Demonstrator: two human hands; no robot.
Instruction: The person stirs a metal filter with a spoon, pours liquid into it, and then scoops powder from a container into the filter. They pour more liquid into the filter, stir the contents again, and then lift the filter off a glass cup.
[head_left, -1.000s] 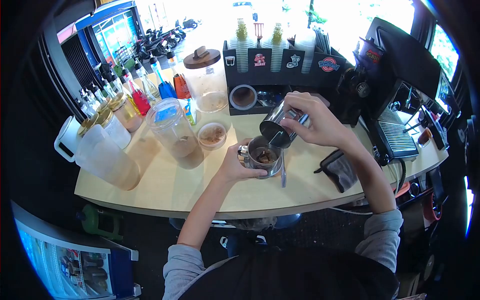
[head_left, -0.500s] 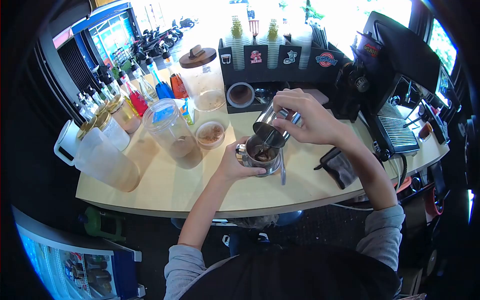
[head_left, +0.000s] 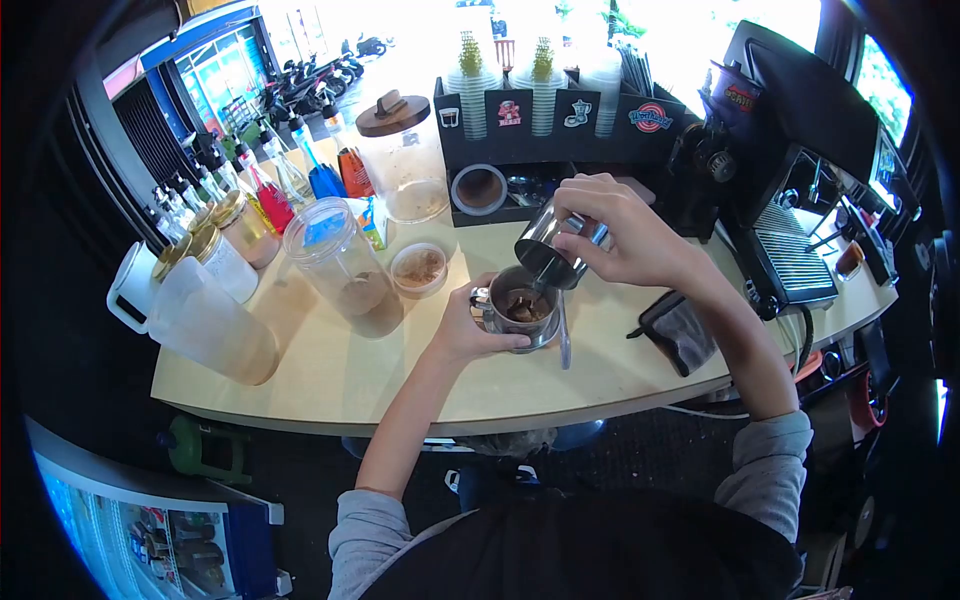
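My left hand [head_left: 472, 326] is wrapped round a metal pitcher [head_left: 548, 328] standing on the counter, with brown contents [head_left: 524, 304] inside. Above it, my right hand [head_left: 632, 235] grips a second metal pitcher [head_left: 540, 244] by its handle side. This upper pitcher is tilted, its mouth over the lower one, and a thin stream seems to run down from its lip. A spoon-like handle [head_left: 565, 350] sticks out at the right of the lower pitcher. Nearby on the left lies a small round tub [head_left: 420, 268] of brown powder.
An open clear jar [head_left: 330, 250], a frosted jug [head_left: 215, 320] and a wooden-lidded jar [head_left: 403, 160] stand left. Syrup bottles [head_left: 270, 195] line the far left edge. A dark folded cloth [head_left: 680, 333] lies right, before the espresso machine [head_left: 800, 250]. A black cup organiser [head_left: 560, 125] stands behind.
The upper pitcher in my right hand has shifted slightly to the right, still tilted over the lower one. My left hand keeps its hold in the same place.
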